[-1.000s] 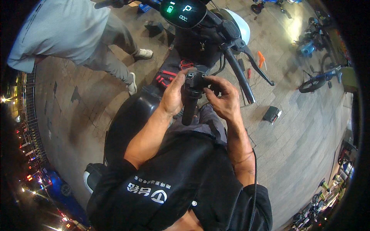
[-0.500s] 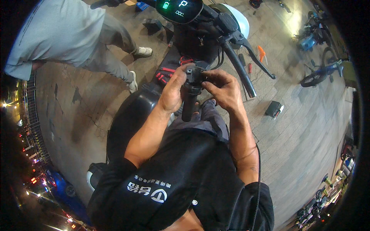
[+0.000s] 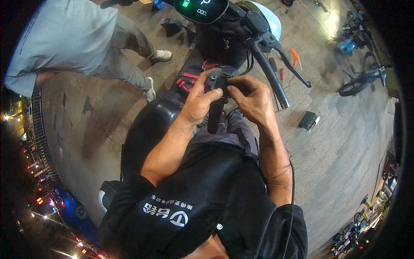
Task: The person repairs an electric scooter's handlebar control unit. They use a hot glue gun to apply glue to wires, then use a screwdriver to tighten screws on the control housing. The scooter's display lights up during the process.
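A black throttle grip with a switch housing at its upper end hangs in front of my body, its tube pointing down toward me. My left hand is closed around the housing from the left, its thumb now lying across the front. From the right, the thumb and fingers of my right hand pinch at the housing's edge; anything small between the fingertips is hidden. Beyond my hands stands an electric scooter with a lit display, a bare handlebar end and a black brake lever.
Red-handled tools lie on the scooter's footboard, left of my hands. The black seat is at my left. On the paving at right are a red screwdriver, an orange tool and a black box. Another person stands at left.
My left thumb has moved across the front of the switch housing. The throttle grip has turned slightly, and my right fingers stay at its right edge.
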Motion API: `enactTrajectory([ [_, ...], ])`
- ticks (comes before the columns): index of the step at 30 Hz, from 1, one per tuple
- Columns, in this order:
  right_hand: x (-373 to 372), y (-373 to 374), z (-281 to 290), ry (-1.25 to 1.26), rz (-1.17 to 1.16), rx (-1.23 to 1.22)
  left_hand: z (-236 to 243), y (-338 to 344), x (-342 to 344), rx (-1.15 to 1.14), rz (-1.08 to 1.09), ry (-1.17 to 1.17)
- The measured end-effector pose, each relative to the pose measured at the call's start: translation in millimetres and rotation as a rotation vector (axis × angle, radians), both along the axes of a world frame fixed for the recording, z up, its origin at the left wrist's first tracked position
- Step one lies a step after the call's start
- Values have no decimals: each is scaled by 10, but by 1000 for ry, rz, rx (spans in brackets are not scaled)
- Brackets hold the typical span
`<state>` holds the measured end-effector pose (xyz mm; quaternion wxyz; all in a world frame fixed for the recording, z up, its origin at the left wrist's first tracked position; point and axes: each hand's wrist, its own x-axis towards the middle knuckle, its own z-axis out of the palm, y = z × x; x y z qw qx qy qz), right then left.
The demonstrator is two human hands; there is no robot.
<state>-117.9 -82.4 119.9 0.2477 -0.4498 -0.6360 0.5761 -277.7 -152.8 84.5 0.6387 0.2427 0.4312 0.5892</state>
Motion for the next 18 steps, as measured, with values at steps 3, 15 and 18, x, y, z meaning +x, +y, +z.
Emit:
enactTrajectory([
  [3,-8,20,64,-29,-19,5,-12,-1,19,37,3,20],
  [15,-99,-101,-118,-7,-205,75,-3,54,91,-7,126,66],
  [18,-144,-162,-133,53,-277,61,-26,61,107,-25,157,135],
])
